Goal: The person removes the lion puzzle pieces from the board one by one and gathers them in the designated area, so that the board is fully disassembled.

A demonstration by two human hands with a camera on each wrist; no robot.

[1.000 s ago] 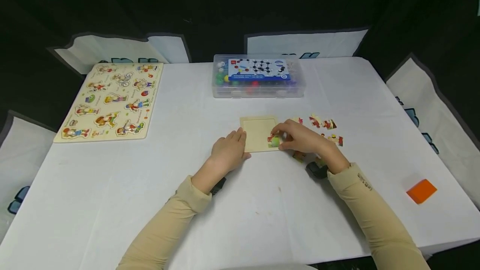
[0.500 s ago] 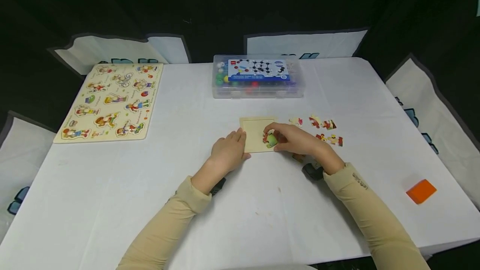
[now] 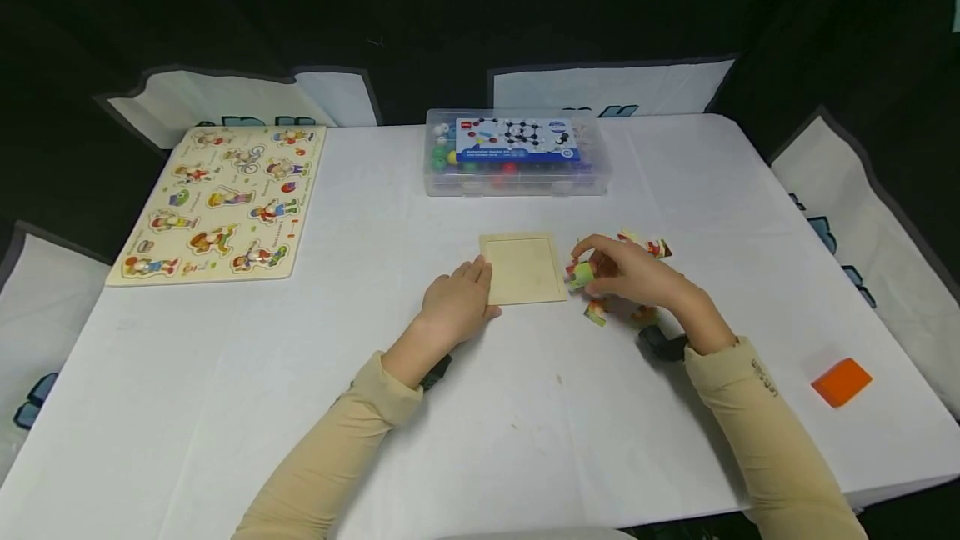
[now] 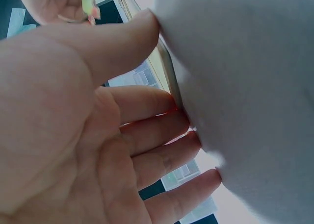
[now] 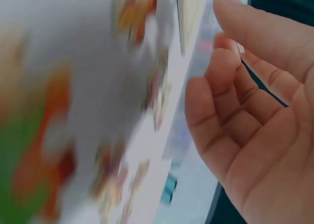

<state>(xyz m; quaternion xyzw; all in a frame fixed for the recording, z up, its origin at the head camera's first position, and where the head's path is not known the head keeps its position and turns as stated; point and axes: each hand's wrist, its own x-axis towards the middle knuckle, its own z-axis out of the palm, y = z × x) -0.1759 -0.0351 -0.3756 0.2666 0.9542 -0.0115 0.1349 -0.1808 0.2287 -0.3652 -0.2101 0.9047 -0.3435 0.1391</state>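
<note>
A green puzzle piece [image 3: 579, 275] is pinched in the grip of the right hand [image 3: 637, 277], just off the right edge of the wooden puzzle tray [image 3: 522, 267] on the white desk [image 3: 480, 407]. The tray's left edge is touched by the relaxed, nearly straight fingers of the left hand [image 3: 456, 307]. Loose puzzle pieces [image 3: 647, 247] are scattered close around the right hand. A clear plastic box [image 3: 515, 152] is seen behind the tray.

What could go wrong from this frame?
1. The right hand pinches the green puzzle piece at its fingertips, off the wooden puzzle tray; it may slip.
2. Loose puzzle pieces lie under that hand and could be swept aside.
3. The left hand only touches the tray's edge; it might slide.
</note>
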